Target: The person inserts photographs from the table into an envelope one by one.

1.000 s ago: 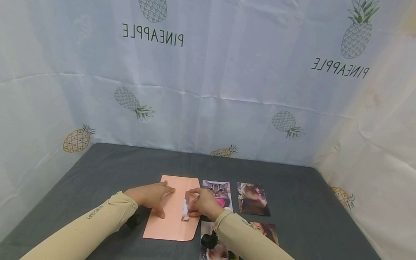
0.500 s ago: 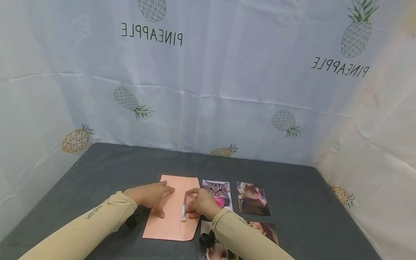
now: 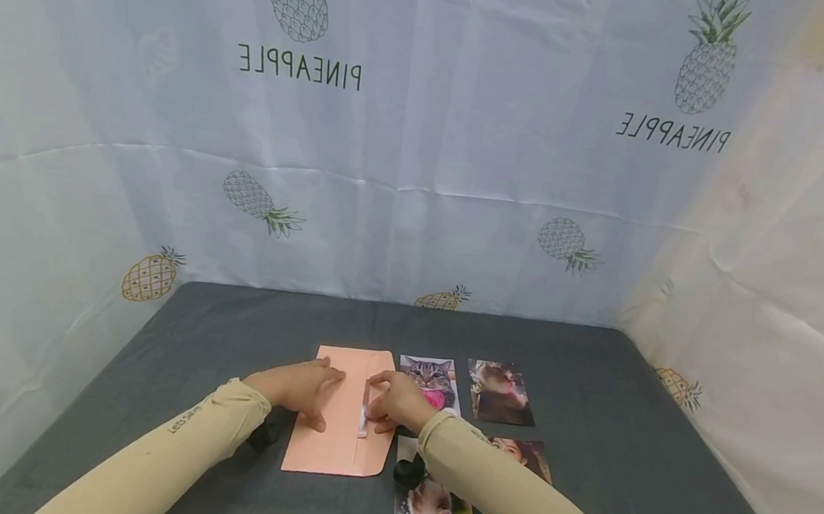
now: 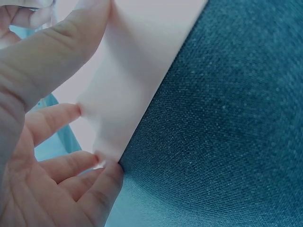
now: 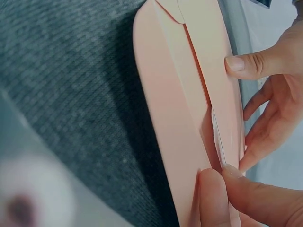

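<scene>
A dark worktop [image 3: 226,326] lies under a pink envelope [image 3: 345,409]. Four pictures [image 3: 431,385] sit to the envelope's right. The left hand [image 3: 298,387] presses the envelope's left part, fingers apart. The right hand's [image 3: 404,403] fingertips are close together at the envelope's slot [image 5: 195,61], by a white edge [image 5: 216,132]; I can't tell if they pinch it.

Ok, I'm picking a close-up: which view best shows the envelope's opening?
Right wrist: the opening is close and largely uncovered. Head shows it small, partly behind the right hand; left wrist shows the envelope, no clear opening.
</scene>
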`<state>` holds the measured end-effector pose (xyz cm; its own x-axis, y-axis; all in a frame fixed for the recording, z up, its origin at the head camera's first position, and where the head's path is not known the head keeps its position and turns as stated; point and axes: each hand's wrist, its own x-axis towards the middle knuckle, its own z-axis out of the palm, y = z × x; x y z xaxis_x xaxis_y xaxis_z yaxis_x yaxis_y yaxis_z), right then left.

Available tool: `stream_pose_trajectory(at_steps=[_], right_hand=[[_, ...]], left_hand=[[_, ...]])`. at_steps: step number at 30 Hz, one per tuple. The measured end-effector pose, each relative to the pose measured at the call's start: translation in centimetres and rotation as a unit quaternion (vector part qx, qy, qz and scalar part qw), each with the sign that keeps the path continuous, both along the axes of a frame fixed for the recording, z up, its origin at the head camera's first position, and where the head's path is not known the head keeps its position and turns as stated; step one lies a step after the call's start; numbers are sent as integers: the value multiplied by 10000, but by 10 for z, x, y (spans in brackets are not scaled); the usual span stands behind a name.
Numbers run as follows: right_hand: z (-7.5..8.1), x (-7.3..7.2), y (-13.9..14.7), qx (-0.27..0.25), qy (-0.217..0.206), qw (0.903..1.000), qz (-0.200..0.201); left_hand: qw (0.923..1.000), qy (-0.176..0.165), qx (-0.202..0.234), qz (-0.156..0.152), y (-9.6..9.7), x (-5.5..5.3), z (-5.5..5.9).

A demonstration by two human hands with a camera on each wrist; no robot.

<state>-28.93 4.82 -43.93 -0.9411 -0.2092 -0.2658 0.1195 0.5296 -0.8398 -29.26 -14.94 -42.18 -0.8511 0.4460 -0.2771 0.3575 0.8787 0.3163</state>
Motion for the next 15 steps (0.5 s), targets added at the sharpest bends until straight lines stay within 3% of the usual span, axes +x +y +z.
stream_pose_trajectory(at_steps=[15], right_hand=[[-3, -2, -2, 329, 90, 9994, -45]], left_hand=[[9999, 86, -51, -52, -1, -1, -4]])
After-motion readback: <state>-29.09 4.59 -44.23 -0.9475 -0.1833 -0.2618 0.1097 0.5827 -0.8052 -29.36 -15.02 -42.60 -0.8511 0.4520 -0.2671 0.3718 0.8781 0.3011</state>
